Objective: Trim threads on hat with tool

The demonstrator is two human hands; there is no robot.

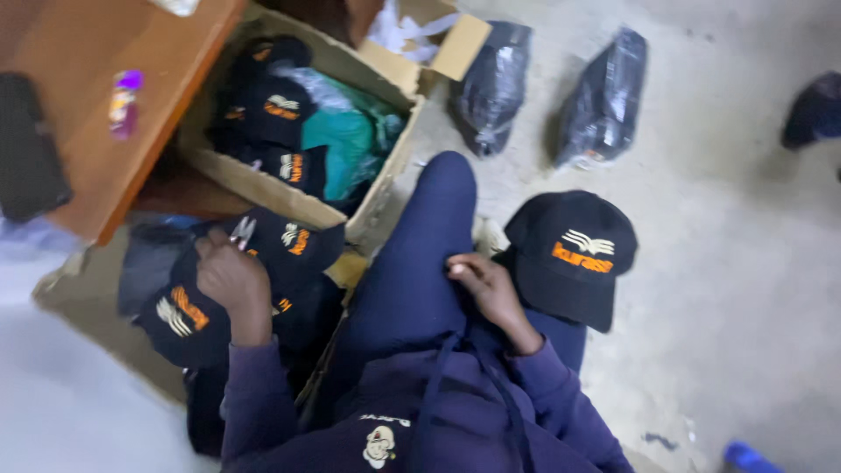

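- Left hand [229, 278]: rests on a pile of black caps [263, 263] with orange and white embroidery, in a flattened carton at the person's left. Fingers curl over the top cap's crown; a firm grip cannot be told through the blur.
- Right hand [491, 293]: lies on the raised knee, fingers loosely bent, holding nothing.
- Single cap [571, 254]: sits upright on the floor just beside the right leg, apart from the pile.
- Box [298, 131]: open, with more caps and a green bag inside, wedged against the wooden surface [105, 140].
- Risk: the pile is loose and uneven; a pull on one cap likely drags its neighbours out.
- Risk: the single cap sits on dusty concrete; it may pick up dirt or be knocked by the leg.
- Risk: two black bags [547, 92] lie near on the floor and could be kicked.
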